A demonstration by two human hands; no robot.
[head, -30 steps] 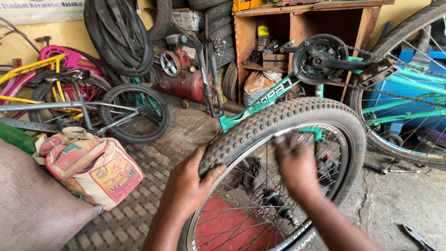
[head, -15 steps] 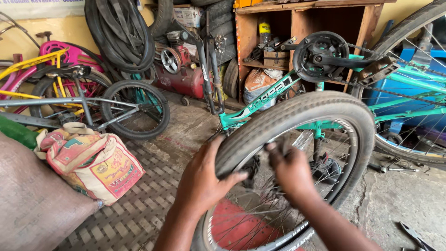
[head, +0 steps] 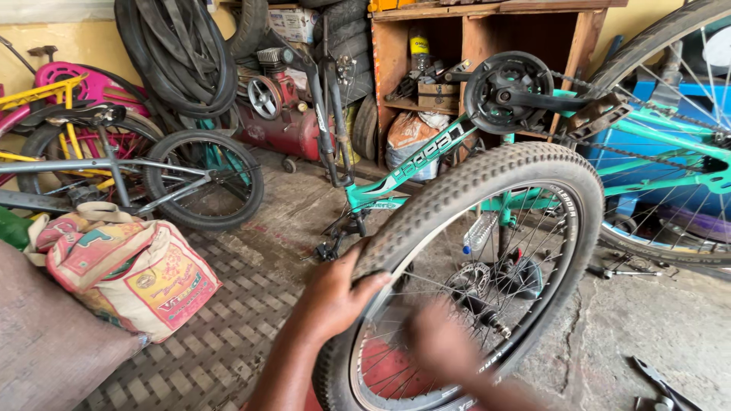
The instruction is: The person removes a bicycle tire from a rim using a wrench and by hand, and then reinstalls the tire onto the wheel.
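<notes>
- A knobby bicycle tyre (head: 487, 179) on a spoked wheel fills the lower centre of the frame. The wheel belongs to a teal bicycle (head: 426, 152) standing upside down, its crank and chainring pointing up at upper centre.
- The left hand (head: 335, 293) grips the tyre's left side, at lower centre. Its thumb lies on the tread and its fingers curl over the sidewall toward the rim, closed on the rubber.
- The right hand (head: 442, 346) is inside the wheel, in front of the spokes, and blurred. I cannot tell whether its fingers are wide or closed, or whether they touch anything.
- The step in hand looks like working the tyre around the rim, feeling or seating its edge. The next move probably calls for a steady left grip while the right hand finds a fresh spot along the sidewall.
- Count: two hands and one tyre being handled.
- Further out there are at least three other bicycles: a grey one and a pink-and-yellow one at left, and a teal one at right.
- One printed sack (head: 129, 266) sits at lower left, one red air compressor (head: 282, 114) at upper centre, and one wooden shelf unit (head: 487, 30) behind it.
</notes>
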